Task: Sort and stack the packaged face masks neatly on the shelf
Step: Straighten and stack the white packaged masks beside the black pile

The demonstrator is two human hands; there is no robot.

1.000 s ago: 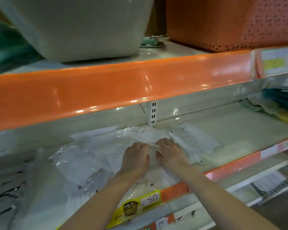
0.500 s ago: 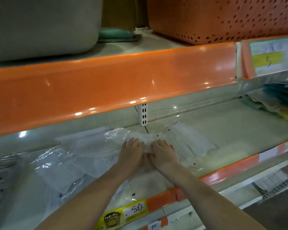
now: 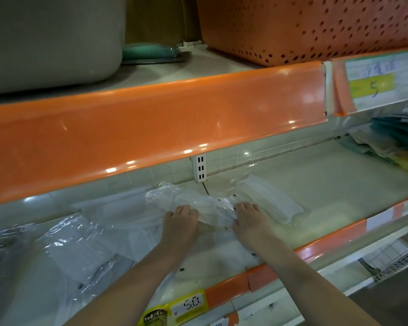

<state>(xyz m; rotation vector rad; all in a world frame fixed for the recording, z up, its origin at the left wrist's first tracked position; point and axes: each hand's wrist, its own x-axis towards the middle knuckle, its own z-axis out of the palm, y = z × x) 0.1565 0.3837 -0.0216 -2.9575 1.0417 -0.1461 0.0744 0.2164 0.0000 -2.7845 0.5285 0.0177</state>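
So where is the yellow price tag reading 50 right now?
In the head view, the yellow price tag sits bottom centre on the lower shelf's orange front rail, between the two forearms.

fingertips under plastic, grip unclear | grey tub cut off | left packs blurred

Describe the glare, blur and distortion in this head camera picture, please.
Head view: bright ceiling-light spots glare on the orange shelf edge and on the clear mask packages, hiding their outlines; the far left packages are smeared by blur; the wide lens bends the shelf edge into a curve; both the left hand and right hand look fairly sharp.
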